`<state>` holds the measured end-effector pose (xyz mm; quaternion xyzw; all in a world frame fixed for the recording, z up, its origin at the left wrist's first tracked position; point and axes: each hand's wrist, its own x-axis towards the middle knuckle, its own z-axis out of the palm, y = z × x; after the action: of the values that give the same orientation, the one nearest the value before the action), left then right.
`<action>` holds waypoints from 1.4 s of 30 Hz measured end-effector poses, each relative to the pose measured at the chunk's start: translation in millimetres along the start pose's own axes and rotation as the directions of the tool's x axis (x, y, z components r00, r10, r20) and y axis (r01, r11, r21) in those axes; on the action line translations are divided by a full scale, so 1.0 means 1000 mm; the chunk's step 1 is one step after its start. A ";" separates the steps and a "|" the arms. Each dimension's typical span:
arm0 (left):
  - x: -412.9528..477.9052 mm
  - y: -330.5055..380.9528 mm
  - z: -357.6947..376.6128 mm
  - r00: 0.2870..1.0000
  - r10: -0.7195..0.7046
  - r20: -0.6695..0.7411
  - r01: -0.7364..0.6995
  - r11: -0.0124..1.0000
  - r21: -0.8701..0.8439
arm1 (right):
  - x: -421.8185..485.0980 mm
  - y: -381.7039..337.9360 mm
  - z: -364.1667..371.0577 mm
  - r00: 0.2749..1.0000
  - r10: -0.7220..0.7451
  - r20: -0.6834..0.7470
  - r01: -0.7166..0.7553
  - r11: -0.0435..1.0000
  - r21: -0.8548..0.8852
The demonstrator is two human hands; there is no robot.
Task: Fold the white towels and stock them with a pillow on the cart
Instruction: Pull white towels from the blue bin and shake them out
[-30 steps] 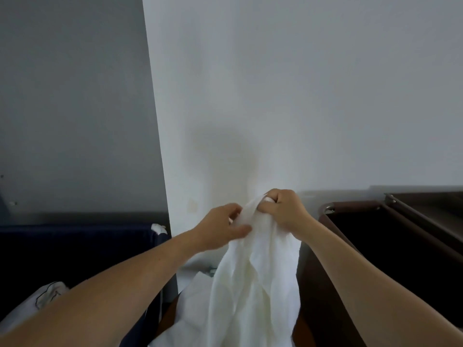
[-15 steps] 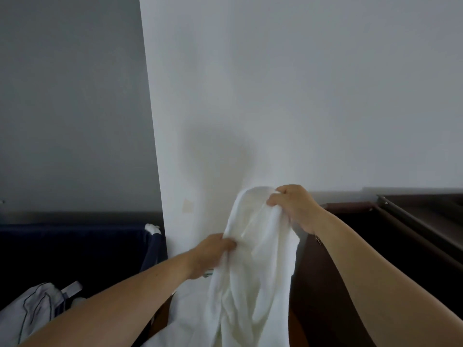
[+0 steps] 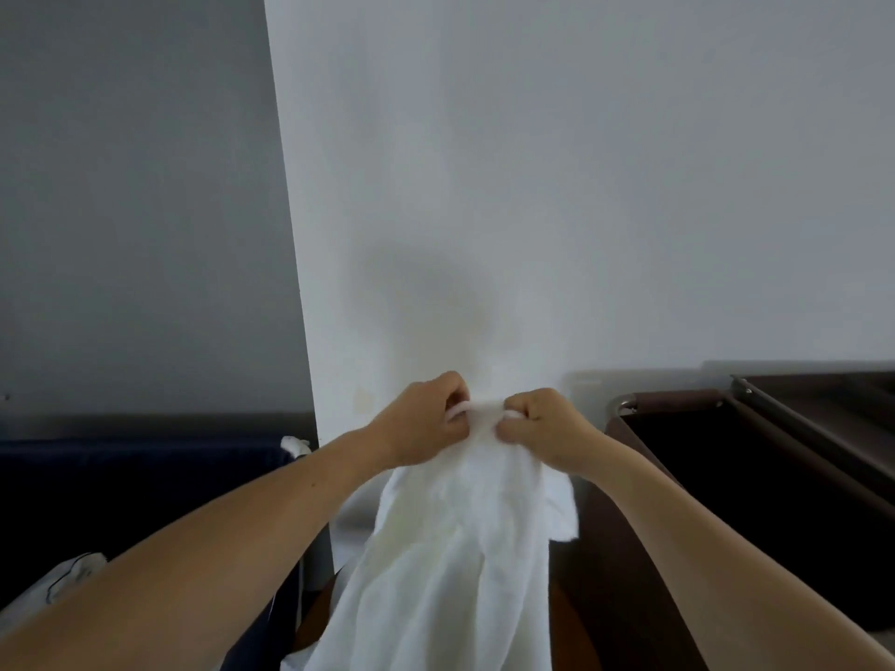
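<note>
A white towel hangs in loose folds in front of me, in front of a white wall. My left hand and my right hand pinch its top edge side by side, almost touching, with a short stretch of hem between them. The towel's lower end runs out of view at the bottom. To the right stands a dark brown cart with an open dark compartment. No pillow is clearly visible.
A dark blue fabric bin sits at the left, with white cloth with dark piping at its near edge. A white wall corner runs down between bin and cart. A brown ledge is at far right.
My left hand came up from lower on the towel to the top edge beside my right hand. My right hand dropped slightly. The towel now hangs from both hands together.
</note>
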<state>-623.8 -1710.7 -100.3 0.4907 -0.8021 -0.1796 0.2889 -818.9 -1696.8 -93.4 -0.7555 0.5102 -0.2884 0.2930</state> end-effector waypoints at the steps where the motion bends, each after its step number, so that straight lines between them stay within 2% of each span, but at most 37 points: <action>1: -0.003 -0.009 0.007 0.999 -0.038 0.006 0.038 0.999 0.018 | 0.001 -0.005 -0.003 0.998 -0.017 -0.056 0.019 0.999 0.037; 4: -0.011 -0.040 0.023 0.983 -0.178 0.053 0.170 0.977 0.129 | 0.004 -0.013 -0.022 0.964 0.002 -0.265 0.050 0.981 0.188; 6: -0.017 -0.061 0.026 0.945 -0.314 0.094 0.303 0.946 0.120 | 0.008 -0.011 -0.036 0.909 0.051 -0.413 0.045 0.975 0.219; 8: -0.022 -0.072 0.025 0.884 -0.437 0.166 0.438 0.899 0.035 | 0.014 -0.002 -0.043 0.866 0.063 -0.496 -0.011 0.994 0.107; 10: -0.019 -0.068 0.025 0.867 -0.452 0.210 0.477 0.874 -0.093 | 0.015 0.006 -0.042 0.896 -0.017 -0.444 -0.024 0.996 -0.085; 12: -0.009 -0.044 0.019 0.912 -0.359 0.198 0.393 0.903 -0.174 | 0.014 0.008 -0.031 0.960 -0.076 -0.269 0.049 0.993 -0.107; 15: 0.010 0.004 0.000 0.975 -0.094 0.202 0.124 0.983 -0.139 | 0.005 0.005 -0.003 0.995 -0.102 -0.012 0.102 0.994 -0.042; 17: 0.017 0.026 -0.012 0.969 0.041 0.242 -0.030 0.998 -0.052 | 0.001 0.007 0.011 0.997 -0.049 0.055 0.045 0.997 0.067; 19: 0.019 0.029 -0.016 0.963 0.076 0.258 -0.067 0.997 -0.043 | -0.002 0.007 0.016 0.998 0.022 0.066 -0.029 0.995 0.097; 21: 0.015 0.019 -0.013 0.965 0.036 0.258 0.004 0.989 -0.150 | -0.003 0.005 0.012 0.998 0.060 -0.004 -0.059 0.990 0.128; 23: 0.004 0.002 -0.005 0.962 -0.048 0.270 0.119 0.960 -0.254 | -0.004 -0.005 0.003 0.989 0.033 -0.143 -0.012 0.989 0.148; 27: -0.025 -0.044 0.020 0.924 -0.183 0.336 0.288 0.911 -0.296 | -0.001 -0.021 -0.021 0.936 0.052 -0.349 0.066 0.946 0.317; 30: -0.043 -0.075 0.027 0.911 -0.306 0.277 0.385 0.873 -0.299 | 0.003 -0.017 -0.039 0.884 0.155 -0.442 0.102 0.857 0.505; 32: -0.050 -0.087 0.027 0.893 -0.377 0.244 0.432 0.870 -0.237 | 0.006 -0.008 -0.042 0.853 0.246 -0.461 0.067 0.823 0.564; 34: -0.051 -0.089 0.025 0.874 -0.425 0.236 0.470 0.861 -0.192 | 0.011 0.000 -0.039 0.839 0.267 -0.474 0.012 0.862 0.507; 35: -0.049 -0.085 0.024 0.870 -0.433 0.234 0.482 0.846 -0.228 | 0.012 0.004 -0.037 0.853 0.216 -0.475 -0.016 0.921 0.390; 36: -0.045 -0.077 0.021 0.869 -0.436 0.235 0.490 0.826 -0.279 | 0.013 0.007 -0.034 0.886 0.124 -0.447 -0.037 0.979 0.198; 38: -0.033 -0.050 0.013 0.887 -0.397 0.234 0.457 0.824 -0.334 | 0.016 0.008 -0.026 0.964 -0.038 -0.265 0.006 0.993 -0.122; 40: -0.015 -0.020 0.005 0.935 -0.285 0.210 0.344 0.873 -0.347 | 0.017 0.010 -0.011 0.988 -0.148 -0.046 0.135 0.968 -0.212; 42: 0.000 0.007 -0.004 0.970 -0.109 0.215 0.175 0.931 -0.319 | 0.016 0.010 0.009 0.981 -0.191 0.021 0.192 0.965 -0.179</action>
<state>-626.2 -1707.9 -92.8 0.4714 -0.7462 -0.3812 0.2751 -813.3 -1713.6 -104.4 -0.8252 0.4581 -0.2666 0.1953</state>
